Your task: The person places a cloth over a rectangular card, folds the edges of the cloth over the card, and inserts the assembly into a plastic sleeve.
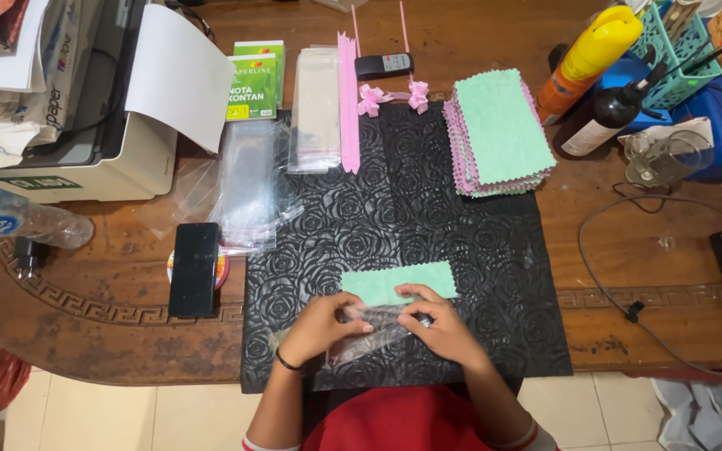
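Both hands, left hand (321, 327) and right hand (434, 324), fingers closed on clear plastic sleeve (369, 330), near folded green cloth (398, 282) on black mat (428, 217).

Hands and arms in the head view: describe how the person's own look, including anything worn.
Both forearms are bare. The left hand has a thin dark band around its wrist. The right hand shows a small dark ring-like item on one finger. Near the elbows, red sleeves end in white-striped cuffs.

Both forearms extend forward from the body and converge. Left hand (321, 326): palm down, fingers curled inward, dark band at the wrist. Right hand (438, 324): palm down, fingers bent, fingertips meeting the left's.
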